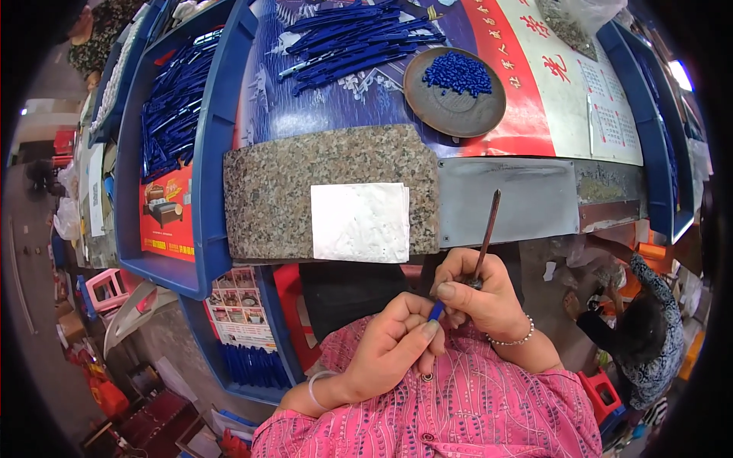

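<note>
Nearest, before the pink shirt [473, 389]: left hand [393, 340], fingers pinching a small blue piece [436, 310]; right hand [489, 294], fingers closed around a slim dark rod [489, 229] beside it. Piece judged light, stiff and slightly slick, best held by its sides. Farther off, brown plate [454, 114] bearing blue beads [458, 74]

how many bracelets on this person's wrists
2: a smooth, pale bangle on the left wrist and a silvery beaded bracelet on the right wrist. More may be hidden.
</note>
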A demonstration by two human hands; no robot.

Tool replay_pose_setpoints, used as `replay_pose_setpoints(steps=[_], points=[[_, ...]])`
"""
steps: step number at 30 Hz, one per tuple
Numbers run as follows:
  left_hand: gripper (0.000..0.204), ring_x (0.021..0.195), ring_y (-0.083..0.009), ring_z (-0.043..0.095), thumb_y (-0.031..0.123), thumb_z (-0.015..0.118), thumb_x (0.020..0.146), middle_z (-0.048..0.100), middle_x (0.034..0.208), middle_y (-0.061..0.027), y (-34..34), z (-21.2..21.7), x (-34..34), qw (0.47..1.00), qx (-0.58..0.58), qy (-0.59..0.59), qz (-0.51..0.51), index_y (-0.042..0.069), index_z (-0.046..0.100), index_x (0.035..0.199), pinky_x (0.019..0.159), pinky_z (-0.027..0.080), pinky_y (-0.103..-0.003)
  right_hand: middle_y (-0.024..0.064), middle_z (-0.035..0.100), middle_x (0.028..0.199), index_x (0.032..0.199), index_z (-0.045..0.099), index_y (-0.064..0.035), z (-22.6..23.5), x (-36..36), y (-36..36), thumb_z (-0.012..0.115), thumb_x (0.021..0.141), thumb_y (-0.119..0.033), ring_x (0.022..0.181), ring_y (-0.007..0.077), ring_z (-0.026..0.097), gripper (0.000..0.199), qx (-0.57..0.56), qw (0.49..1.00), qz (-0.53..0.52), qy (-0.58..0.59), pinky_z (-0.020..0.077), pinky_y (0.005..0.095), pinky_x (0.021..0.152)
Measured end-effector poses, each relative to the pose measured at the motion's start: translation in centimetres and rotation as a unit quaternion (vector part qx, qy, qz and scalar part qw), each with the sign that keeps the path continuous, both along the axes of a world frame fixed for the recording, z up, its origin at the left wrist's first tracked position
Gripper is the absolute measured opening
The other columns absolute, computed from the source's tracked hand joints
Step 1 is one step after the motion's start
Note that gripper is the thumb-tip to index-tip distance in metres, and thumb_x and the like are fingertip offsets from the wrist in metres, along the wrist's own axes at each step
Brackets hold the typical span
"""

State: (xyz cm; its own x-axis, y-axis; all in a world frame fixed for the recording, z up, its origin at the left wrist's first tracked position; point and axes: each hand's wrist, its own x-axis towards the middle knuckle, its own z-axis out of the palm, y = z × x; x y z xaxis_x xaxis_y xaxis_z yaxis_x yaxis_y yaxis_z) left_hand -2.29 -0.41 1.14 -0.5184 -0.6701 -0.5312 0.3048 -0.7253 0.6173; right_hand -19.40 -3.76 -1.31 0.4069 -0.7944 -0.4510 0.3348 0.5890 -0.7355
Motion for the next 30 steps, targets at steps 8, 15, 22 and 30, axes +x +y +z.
replay_pose_setpoints(steps=[8,15,22,30], points=[[0.011,0.053,-0.0051,0.048,0.009,0.042,0.093,0.055,0.074,-0.0051,0.2,0.1,0.3,1.000,0.006,0.027,0.007,0.002,0.041,0.101,0.048,0.039,-0.018,0.0018,0.052,0.061,0.079,0.051,-0.0016,0.2,0.5,0.6,0.062,0.082,-0.011,0.045,0.0062,0.047,0.015,0.004,0.999,-0.043,-0.004,0.0371,0.0197,0.042],[0.013,0.051,-0.0061,0.050,0.009,0.044,0.092,0.058,0.074,-0.0060,-0.2,-0.5,0.3,0.999,-0.011,0.038,-0.011,0.001,0.042,0.104,0.047,0.041,-0.019,0.0041,0.053,0.064,0.076,0.050,-0.0010,0.5,0.9,1.2,0.066,0.078,-0.014,0.043,0.0059,0.045,0.020,-0.045,0.991,-0.112,0.056,0.0347,0.0175,0.039],[0.012,0.052,-0.0062,0.052,0.007,0.048,0.091,0.058,0.073,-0.0047,-0.4,-1.1,1.0,0.998,0.024,0.061,0.005,0.000,0.047,0.100,0.047,0.042,-0.019,0.0049,0.053,0.066,0.077,0.048,-0.0010,1.1,1.7,0.9,0.065,0.079,-0.014,0.042,0.0053,0.043,0.021,-0.063,0.986,-0.120,0.092,0.0336,0.0173,0.038],[0.013,0.054,-0.0059,0.052,0.006,0.048,0.090,0.057,0.075,-0.0045,0.5,-1.5,1.8,0.997,0.007,0.073,0.039,0.000,0.047,0.101,0.049,0.042,-0.018,0.0051,0.051,0.065,0.078,0.048,-0.0008,1.3,3.0,1.1,0.065,0.079,-0.014,0.042,0.0049,0.042,0.022,-0.072,0.987,-0.107,0.094,0.0325,0.0169,0.038]])
